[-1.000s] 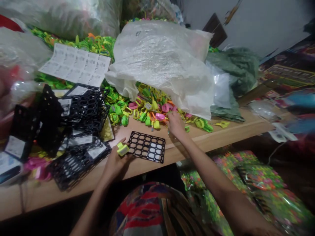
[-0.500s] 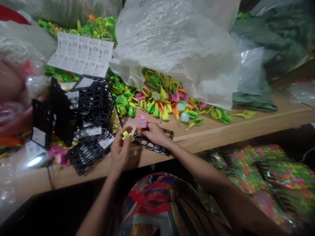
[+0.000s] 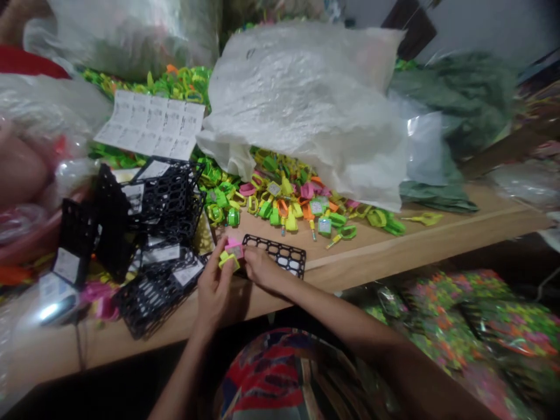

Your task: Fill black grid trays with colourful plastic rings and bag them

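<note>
My left hand [image 3: 213,286] is closed around a small yellow plastic toy watch [image 3: 228,261], pinched between thumb and fingers. A pink toy watch [image 3: 235,248] with a pale square face sits right against the yellow one, between my two hands. The curled fingertips of my right hand [image 3: 265,269] meet the pink watch's right side; their exact grip is partly hidden. Under and behind my right hand lies a black plastic grid tray [image 3: 291,255], flat on the wooden table [image 3: 345,265]. Loose toy watches [image 3: 286,213] in green, yellow, orange and pink are heaped just beyond.
Black grid trays with white labels [image 3: 164,195] pile up at left. A sheet of printed stickers [image 3: 153,123] rests behind them. A large white plastic bag [image 3: 306,111] covers the heap's back. Packed colourful bags [image 3: 472,326] lie below the table's right edge.
My right hand has brought the pink watch down and left, up against the yellow one in my left hand. More of the black tray shows. The camera view has tilted up a little.
</note>
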The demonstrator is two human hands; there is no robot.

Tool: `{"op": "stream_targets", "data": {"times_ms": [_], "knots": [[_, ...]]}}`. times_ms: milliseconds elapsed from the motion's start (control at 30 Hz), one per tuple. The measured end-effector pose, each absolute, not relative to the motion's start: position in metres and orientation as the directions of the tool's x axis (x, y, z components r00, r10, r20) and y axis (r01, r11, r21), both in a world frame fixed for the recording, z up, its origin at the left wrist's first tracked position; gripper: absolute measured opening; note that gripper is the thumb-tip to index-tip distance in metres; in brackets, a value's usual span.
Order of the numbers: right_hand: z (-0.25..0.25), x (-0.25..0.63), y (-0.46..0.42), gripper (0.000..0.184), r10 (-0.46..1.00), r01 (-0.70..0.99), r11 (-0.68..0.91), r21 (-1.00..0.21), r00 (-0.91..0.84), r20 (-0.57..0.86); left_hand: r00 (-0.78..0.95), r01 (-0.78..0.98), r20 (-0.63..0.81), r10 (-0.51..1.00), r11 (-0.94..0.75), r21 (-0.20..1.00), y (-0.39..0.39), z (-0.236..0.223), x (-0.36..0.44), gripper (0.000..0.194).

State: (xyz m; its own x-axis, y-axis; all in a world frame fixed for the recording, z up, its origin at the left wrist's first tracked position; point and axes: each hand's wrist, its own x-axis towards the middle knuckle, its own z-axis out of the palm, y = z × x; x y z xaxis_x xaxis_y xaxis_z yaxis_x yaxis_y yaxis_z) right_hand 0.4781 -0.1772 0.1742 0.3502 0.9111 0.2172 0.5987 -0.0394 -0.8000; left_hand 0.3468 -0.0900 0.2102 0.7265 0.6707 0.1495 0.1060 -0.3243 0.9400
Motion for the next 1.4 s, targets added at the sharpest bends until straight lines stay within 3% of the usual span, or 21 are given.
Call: {"op": "stream_targets", "data": {"times_ms": [100, 200, 267, 367, 433, 500, 700, 900, 1100, 1200, 1400], "knots": [[0.196, 0.495, -0.188, 0.032, 0.932, 0.542, -0.056, -0.838, 0.329, 0.151, 0.722, 0.114, 0.142, 0.677, -0.320, 0.941, -0.086, 0.211, 0.347, 0.054], [0.217, 0.520, -0.210, 0.022, 0.854, 0.607, -0.127, -0.785, 0.469, 0.225, 0.725, 0.105, 0.115, 0.679, -0.273, 0.956, -0.084, 0.214, 0.346, 0.055], [0.224, 0.536, -0.225, 0.021, 0.762, 0.651, -0.326, -0.686, 0.611, 0.217, 0.725, 0.084, 0.133, 0.675, -0.278, 0.957, -0.083, 0.213, 0.346, 0.054], [0.217, 0.553, -0.233, 0.023, 0.723, 0.667, -0.604, -0.435, 0.689, 0.051, 0.685, 0.029, 0.240, 0.688, -0.355, 0.934, -0.079, 0.201, 0.357, 0.054], [0.205, 0.557, -0.231, 0.022, 0.663, 0.649, -0.693, -0.315, 0.744, 0.076, 0.677, 0.009, 0.275, 0.682, -0.382, 0.924, -0.075, 0.192, 0.369, 0.053], [0.191, 0.556, -0.230, 0.025, 0.638, 0.638, -0.715, -0.286, 0.762, 0.106, 0.667, -0.009, 0.286, 0.688, -0.377, 0.926, -0.073, 0.184, 0.379, 0.050], [0.158, 0.552, -0.242, 0.035, 0.600, 0.615, -0.619, -0.488, 0.772, 0.212, 0.599, -0.057, 0.365, 0.713, -0.416, 0.907, -0.076, 0.174, 0.376, 0.055], [0.151, 0.563, -0.244, 0.040, 0.537, 0.464, -0.589, -0.662, 0.837, 0.108, 0.586, -0.068, 0.485, 0.649, -0.557, 0.828, -0.068, 0.179, 0.368, 0.050], [0.172, 0.550, -0.236, 0.019, 0.614, 0.445, -0.442, -0.779, 0.783, 0.099, 0.636, -0.016, 0.307, 0.708, -0.386, 0.923, -0.079, 0.199, 0.370, 0.057], [0.180, 0.537, -0.229, 0.017, 0.688, 0.440, -0.334, -0.834, 0.719, 0.103, 0.679, 0.025, 0.247, 0.691, -0.358, 0.933, -0.084, 0.203, 0.371, 0.059], [0.181, 0.510, -0.201, 0.021, 0.755, 0.299, -0.293, -0.908, 0.655, -0.028, 0.656, 0.006, 0.251, 0.712, -0.338, 0.941, -0.090, 0.204, 0.372, 0.062]]}}
